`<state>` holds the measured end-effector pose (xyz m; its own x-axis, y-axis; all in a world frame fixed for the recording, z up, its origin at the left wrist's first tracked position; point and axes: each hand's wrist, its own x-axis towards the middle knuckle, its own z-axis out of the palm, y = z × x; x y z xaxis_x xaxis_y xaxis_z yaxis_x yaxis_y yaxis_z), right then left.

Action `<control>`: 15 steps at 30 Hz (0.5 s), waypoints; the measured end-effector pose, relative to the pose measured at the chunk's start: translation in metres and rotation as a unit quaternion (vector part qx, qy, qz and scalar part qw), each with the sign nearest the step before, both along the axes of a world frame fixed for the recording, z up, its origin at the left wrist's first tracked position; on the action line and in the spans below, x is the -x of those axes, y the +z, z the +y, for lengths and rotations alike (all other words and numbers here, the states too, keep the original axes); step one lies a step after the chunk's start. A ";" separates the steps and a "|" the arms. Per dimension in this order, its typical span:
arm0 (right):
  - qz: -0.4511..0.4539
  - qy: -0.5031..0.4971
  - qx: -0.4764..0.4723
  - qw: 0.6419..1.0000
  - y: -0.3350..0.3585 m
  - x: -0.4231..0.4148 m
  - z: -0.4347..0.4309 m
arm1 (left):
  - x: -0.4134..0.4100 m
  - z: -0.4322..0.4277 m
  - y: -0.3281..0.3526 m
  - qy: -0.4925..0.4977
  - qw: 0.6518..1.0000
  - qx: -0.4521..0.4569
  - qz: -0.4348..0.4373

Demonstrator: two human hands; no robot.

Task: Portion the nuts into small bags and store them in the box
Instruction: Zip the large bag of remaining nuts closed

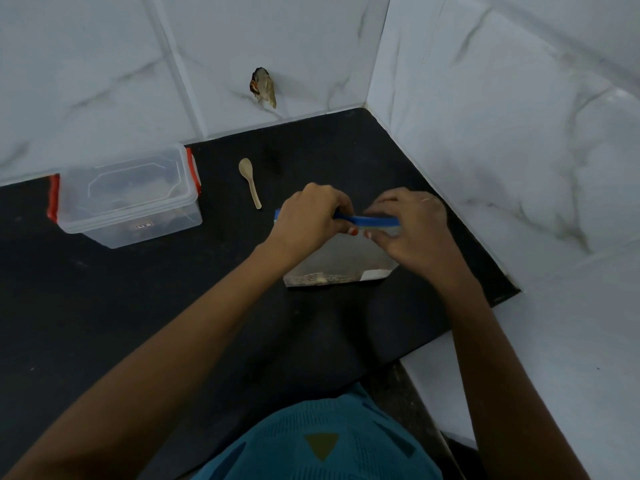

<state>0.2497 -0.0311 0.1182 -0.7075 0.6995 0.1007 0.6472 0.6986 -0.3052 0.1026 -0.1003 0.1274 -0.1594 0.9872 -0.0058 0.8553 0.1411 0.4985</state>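
One clear box [128, 199], one spoon [250, 183], one zip bag [343, 261], two hands: left hand [308, 213], right hand [412, 230]

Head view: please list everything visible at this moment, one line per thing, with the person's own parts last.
box: one, clear with red clips, lid on, back left of the counter by the wall; contents unclear
spoon: one, pale beige, lying on the counter between the box and the hands
bag: one, clear with a blue strip along its top, on the counter at centre right
counter: one, black, fills a tiled corner
wall: white marbled tiles, behind and to the right
patch: one, dark brown, on the back wall; cannot tell what it is
shirt: one, teal, bottom edge
left hand: pinches the strip's left part
right hand: pinches the strip's right part
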 end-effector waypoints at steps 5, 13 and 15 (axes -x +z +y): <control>0.030 0.013 0.037 0.999 0.001 0.014 -0.004 | 0.006 -0.008 0.003 -0.009 1.000 0.006 0.013; 0.035 -0.015 0.070 0.997 0.006 0.017 -0.001 | 0.031 -0.030 0.003 0.051 0.999 -0.013 0.009; 0.038 -0.014 0.092 0.995 0.007 0.017 -0.003 | 0.035 -0.032 0.003 0.059 0.997 -0.012 -0.053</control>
